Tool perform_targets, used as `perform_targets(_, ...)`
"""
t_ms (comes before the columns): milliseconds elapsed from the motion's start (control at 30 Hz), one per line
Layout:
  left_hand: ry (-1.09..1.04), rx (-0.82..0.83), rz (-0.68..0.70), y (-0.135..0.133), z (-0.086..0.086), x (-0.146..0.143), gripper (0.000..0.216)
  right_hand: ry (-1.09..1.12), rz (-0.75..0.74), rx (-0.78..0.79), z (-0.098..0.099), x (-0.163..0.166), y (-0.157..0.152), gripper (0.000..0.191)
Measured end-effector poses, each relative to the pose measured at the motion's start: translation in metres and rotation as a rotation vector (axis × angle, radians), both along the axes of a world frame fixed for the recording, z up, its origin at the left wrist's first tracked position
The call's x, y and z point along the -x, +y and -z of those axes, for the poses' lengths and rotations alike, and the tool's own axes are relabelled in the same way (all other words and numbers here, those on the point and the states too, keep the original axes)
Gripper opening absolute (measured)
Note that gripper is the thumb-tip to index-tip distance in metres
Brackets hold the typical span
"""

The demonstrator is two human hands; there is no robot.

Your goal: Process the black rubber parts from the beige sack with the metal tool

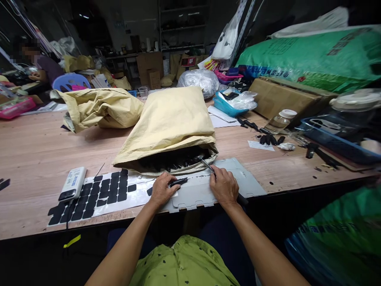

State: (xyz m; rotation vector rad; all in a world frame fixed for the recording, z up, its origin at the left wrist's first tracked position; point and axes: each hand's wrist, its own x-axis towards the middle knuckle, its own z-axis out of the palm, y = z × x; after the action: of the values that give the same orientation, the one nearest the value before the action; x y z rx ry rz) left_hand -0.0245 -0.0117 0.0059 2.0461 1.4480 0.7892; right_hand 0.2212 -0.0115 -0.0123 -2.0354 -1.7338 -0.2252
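Observation:
My left hand (162, 190) is closed around a small, long black piece (179, 182), its tip pointing right over a grey board (196, 194). In my right hand (224, 186) is a hammer (207, 164) with a metal shaft and a black grip. The hammer's head is at the mouth of a large yellowish sack (178, 115), partly lost against the dark contents. The sack lies on its side, its opening facing me, with many shiny black pieces (169, 161) inside. Left of my left hand lies a white sheet with black rounded stickers (111, 188).
A white power strip (73, 183) stands on the left. Another yellowish sack (104, 109) lies behind it. To the right are loose black pieces (268, 140), a jar (281, 121), a blue tray (342, 139) and a cardboard box (285, 99). A person (44, 65) sits far left.

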Motion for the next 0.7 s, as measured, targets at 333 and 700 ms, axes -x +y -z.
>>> perform_targets(333, 0.017, 0.034, -0.030, 0.001, 0.000, -0.002, 0.011, 0.469, -0.271, 0.024, -0.031, 0.018, -0.056, 0.044)
perform_targets(700, -0.024, 0.036, -0.046, 0.000, 0.000, -0.003, 0.008, 0.602, -0.450, 0.152, -0.016, 0.046, -0.093, 0.046)
